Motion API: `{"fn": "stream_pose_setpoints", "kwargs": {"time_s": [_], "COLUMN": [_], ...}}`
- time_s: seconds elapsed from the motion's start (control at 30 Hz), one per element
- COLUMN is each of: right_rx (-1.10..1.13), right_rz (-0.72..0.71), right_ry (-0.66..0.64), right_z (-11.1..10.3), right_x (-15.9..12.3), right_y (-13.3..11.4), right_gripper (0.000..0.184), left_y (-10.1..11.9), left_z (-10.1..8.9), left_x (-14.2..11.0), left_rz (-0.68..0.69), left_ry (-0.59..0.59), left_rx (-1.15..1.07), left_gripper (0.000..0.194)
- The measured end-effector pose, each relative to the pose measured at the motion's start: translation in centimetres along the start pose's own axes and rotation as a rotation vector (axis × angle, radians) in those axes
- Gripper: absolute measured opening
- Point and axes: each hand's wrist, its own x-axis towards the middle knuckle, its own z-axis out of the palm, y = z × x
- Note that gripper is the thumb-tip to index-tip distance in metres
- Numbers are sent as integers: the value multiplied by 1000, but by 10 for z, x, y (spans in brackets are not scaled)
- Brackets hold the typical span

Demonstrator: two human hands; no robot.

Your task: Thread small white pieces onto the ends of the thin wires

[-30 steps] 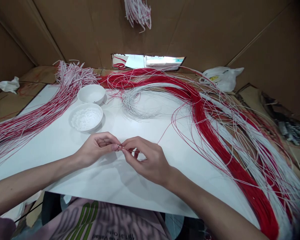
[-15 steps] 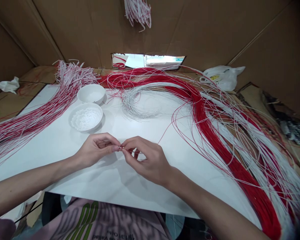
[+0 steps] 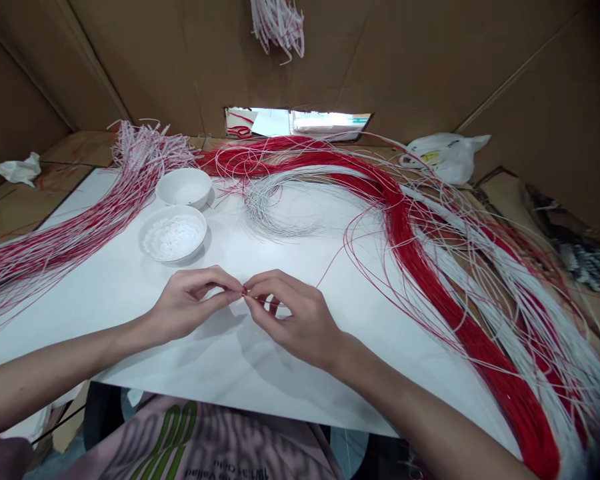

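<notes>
My left hand (image 3: pixel 193 303) and my right hand (image 3: pixel 293 320) meet fingertip to fingertip over the white table (image 3: pixel 220 373). Both pinch the end of a thin red wire (image 3: pixel 330 267) that runs off to the right toward a big bundle of red and white wires (image 3: pixel 420 253). What sits between the left fingertips is too small to make out. Just behind my left hand stands a white bowl of small white pieces (image 3: pixel 173 233), and behind that a second white bowl (image 3: pixel 183 187).
A sheaf of red-and-white wires (image 3: pixel 65 233) lies along the table's left side. A loop of white wires (image 3: pixel 275 207) lies mid-table. Cardboard walls (image 3: pixel 405 60) enclose the spot, with a white plastic bag (image 3: pixel 445 155) at back right and crumpled paper (image 3: pixel 17 168) at left.
My hands have hardly moved. The left fingers have shifted slightly at the wire's end.
</notes>
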Motion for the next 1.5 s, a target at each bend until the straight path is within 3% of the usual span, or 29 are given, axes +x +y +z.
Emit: {"fn": "stream_pose_setpoints", "kwargs": {"time_s": [0.3,0.7,0.87,1.03,1.23,1.5], "right_rx": [4,-75,-243,-304,-288,-299], "right_rz": [22,-13,-7,-19,-41,-46], "right_ry": [-6,-58,-73,-78,-78,-97], "right_z": [0,0,-2,-2,-2,0], "right_x": [0,-2,-5,-6,-6,-7], "right_y": [2,9,13,14,17,17], "right_gripper": [10,12,17,18,15,13], "left_y": [3,1,-2,-5,-6,-5], "left_z": [1,-8,-9,-6,-6,-2], "left_x": [1,3,4,3,3,1], "left_rz": [-22,311,309,264,265,326], "left_ry": [51,-19,-27,-5,-38,11], "left_rx": [11,408,468,439,393,510], "left_gripper": [17,21,22,44,38,45]}}
